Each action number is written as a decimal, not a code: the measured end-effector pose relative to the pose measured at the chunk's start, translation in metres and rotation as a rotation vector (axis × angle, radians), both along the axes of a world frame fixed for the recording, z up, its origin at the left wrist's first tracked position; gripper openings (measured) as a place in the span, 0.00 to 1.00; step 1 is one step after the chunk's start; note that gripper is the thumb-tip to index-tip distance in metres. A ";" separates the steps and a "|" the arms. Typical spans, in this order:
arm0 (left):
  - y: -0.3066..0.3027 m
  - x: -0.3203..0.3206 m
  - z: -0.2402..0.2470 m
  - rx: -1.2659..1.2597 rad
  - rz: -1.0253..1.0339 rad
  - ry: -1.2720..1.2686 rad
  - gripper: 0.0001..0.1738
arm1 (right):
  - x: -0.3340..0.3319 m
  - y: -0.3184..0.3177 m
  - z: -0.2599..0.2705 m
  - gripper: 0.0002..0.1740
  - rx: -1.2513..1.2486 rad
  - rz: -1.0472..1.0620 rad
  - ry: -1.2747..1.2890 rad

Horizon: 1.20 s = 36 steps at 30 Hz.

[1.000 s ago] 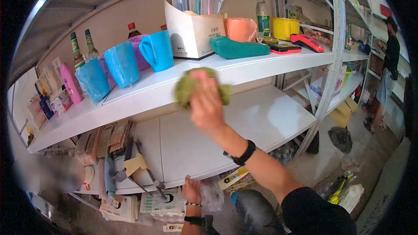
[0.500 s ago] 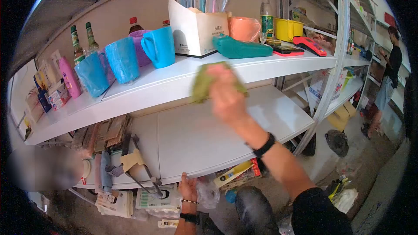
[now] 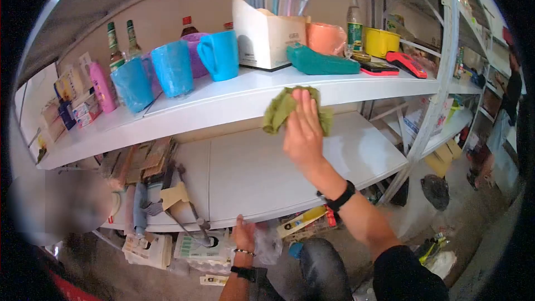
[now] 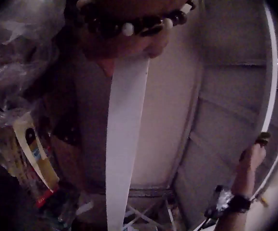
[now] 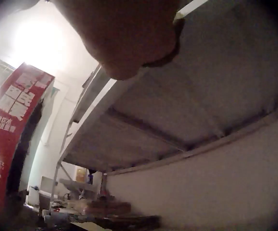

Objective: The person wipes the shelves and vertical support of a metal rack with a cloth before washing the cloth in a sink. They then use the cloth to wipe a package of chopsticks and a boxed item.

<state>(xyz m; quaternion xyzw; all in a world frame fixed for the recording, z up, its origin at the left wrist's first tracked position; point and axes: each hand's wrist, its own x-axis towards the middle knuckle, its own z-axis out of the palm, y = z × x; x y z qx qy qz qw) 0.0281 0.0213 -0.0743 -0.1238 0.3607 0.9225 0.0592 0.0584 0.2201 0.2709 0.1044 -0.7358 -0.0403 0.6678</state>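
Observation:
A green cloth (image 3: 277,112) lies against the front edge of the upper shelf (image 3: 223,104), with my right hand (image 3: 304,128) holding it there. The fingers lie over the cloth, and part of it sticks out on both sides. Lower down, my left hand (image 3: 243,235) grips the front edge of the lower shelf (image 3: 267,187). In the left wrist view the white shelf lip (image 4: 124,130) runs into that hand, below a bead bracelet (image 4: 129,26). The right wrist view shows mostly a dark part of the hand (image 5: 124,43) and the underside of a shelf.
On the upper shelf stand blue mugs (image 3: 220,56), a toothbrush box (image 3: 267,42), a green pouch (image 3: 320,61), an orange mug (image 3: 326,39) and a yellow pot (image 3: 382,42). A metal post (image 3: 440,78) rises at right. A clamp-like tool (image 3: 192,206) lies lower left; a person stands far right.
My right hand and the cloth have moved right along the upper shelf's front edge. My left hand stays at the lower shelf's edge while the head view shifts slightly.

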 end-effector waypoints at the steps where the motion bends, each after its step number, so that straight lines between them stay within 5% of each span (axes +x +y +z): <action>1: -0.008 0.002 -0.005 0.027 -0.038 0.003 0.24 | -0.013 -0.022 -0.002 0.09 0.011 0.093 0.032; 4: -0.011 0.006 0.002 -0.025 -0.042 -0.025 0.22 | -0.035 -0.092 0.021 0.09 0.168 0.294 0.031; 6: -0.002 0.017 0.022 -0.025 0.028 -0.023 0.21 | -0.030 -0.102 0.029 0.18 0.263 0.230 -0.057; 9: -0.006 0.011 0.007 -0.248 0.018 0.049 0.20 | -0.019 -0.058 0.034 0.26 0.341 0.191 -0.078; 13: -0.005 0.014 0.023 -0.100 0.048 -0.029 0.22 | -0.001 0.048 0.038 0.26 0.583 -0.231 -0.082; 16: -0.003 0.023 0.041 -0.096 0.052 -0.018 0.21 | -0.005 0.038 0.043 0.25 0.650 -0.186 -0.093; 19: -0.004 0.021 0.037 -0.066 0.028 -0.033 0.21 | -0.038 -0.050 0.046 0.27 0.761 -0.018 0.037; 22: -0.003 0.022 0.038 -0.102 0.095 -0.069 0.20 | -0.083 -0.164 0.041 0.29 0.912 -0.266 0.334; 27: 0.001 0.018 0.027 -0.172 0.136 -0.033 0.21 | -0.145 -0.257 0.019 0.27 0.660 0.323 0.195; 29: 0.002 0.017 0.031 -0.123 0.186 0.014 0.21 | -0.085 -0.200 0.044 0.27 0.915 -0.300 0.371; 33: -0.003 0.019 0.028 -0.148 0.124 0.010 0.22 | -0.035 -0.054 0.055 0.26 0.834 0.117 -0.121; 36: 0.003 0.011 0.016 -0.094 0.145 -0.002 0.24 | -0.013 0.004 0.059 0.26 0.973 -0.042 -0.117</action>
